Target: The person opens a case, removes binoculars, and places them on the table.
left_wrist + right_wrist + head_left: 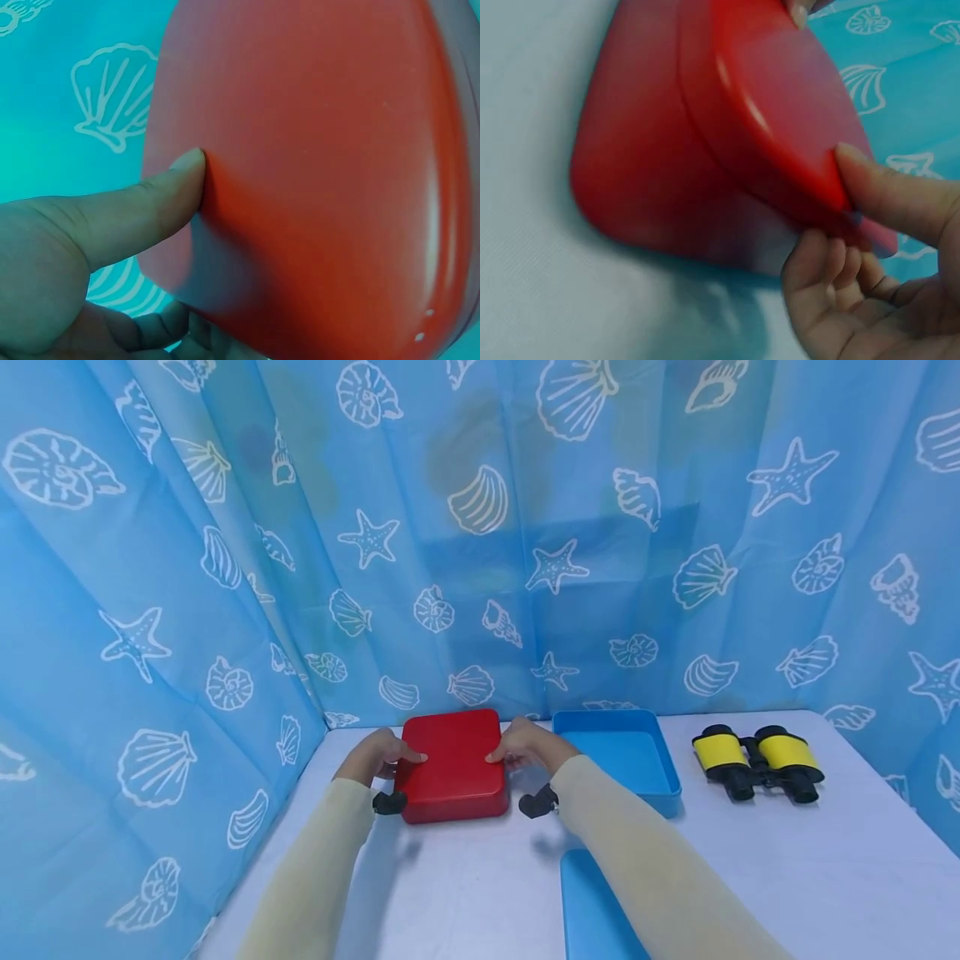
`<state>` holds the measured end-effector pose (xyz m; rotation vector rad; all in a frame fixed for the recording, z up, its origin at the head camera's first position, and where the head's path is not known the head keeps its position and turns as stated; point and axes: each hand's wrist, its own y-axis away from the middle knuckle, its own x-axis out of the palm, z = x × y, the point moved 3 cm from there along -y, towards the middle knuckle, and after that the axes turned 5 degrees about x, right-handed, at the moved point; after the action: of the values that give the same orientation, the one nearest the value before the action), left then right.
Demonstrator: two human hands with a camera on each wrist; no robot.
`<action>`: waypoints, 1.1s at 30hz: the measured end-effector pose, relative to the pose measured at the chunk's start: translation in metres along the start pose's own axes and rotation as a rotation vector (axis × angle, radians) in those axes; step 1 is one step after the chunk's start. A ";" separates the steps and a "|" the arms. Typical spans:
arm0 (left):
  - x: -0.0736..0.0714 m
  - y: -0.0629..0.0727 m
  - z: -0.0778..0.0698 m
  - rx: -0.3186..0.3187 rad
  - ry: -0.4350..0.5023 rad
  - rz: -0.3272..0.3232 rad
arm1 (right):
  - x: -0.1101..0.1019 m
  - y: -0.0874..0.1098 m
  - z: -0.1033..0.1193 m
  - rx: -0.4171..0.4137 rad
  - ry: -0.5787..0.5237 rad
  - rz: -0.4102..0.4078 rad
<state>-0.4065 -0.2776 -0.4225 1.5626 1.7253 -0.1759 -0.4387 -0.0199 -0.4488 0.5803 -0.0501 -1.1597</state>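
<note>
A red lidded box (453, 764) stands on the white table near the curtain, its lid on top. A seam below the lid (795, 97) shows in the right wrist view. My left hand (381, 755) grips the lid's left side, thumb flat on its top and fingers curled low at the side. On the opposite side my right hand (528, 745) pinches the lid, its thumb on top and its curled fingertips (832, 259) just under the lid's edge. What lies inside the box is hidden.
An open blue box (622, 752) sits right of the red one. A flat blue piece (596, 910), possibly its lid, lies nearer, partly behind my right sleeve. Yellow and black binoculars (757, 762) rest at the far right. A blue shell-print curtain (480, 568) borders the table.
</note>
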 end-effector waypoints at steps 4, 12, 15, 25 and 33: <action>-0.001 -0.001 0.000 -0.003 -0.011 -0.007 | 0.001 -0.001 0.000 -0.022 0.005 0.025; 0.000 0.001 0.006 -0.012 0.009 0.038 | 0.002 0.000 0.009 0.058 -0.018 0.004; -0.002 0.001 -0.002 0.002 -0.033 0.040 | 0.002 0.001 0.013 0.083 -0.020 0.006; -0.007 -0.002 -0.020 0.016 -0.084 0.032 | 0.004 0.012 0.030 -0.010 0.058 -0.025; -0.006 0.005 -0.008 0.070 -0.060 0.019 | 0.010 0.006 0.021 -0.043 -0.011 -0.005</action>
<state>-0.4060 -0.2768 -0.4114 1.6078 1.6730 -0.2737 -0.4358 -0.0355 -0.4309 0.5359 -0.0331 -1.1659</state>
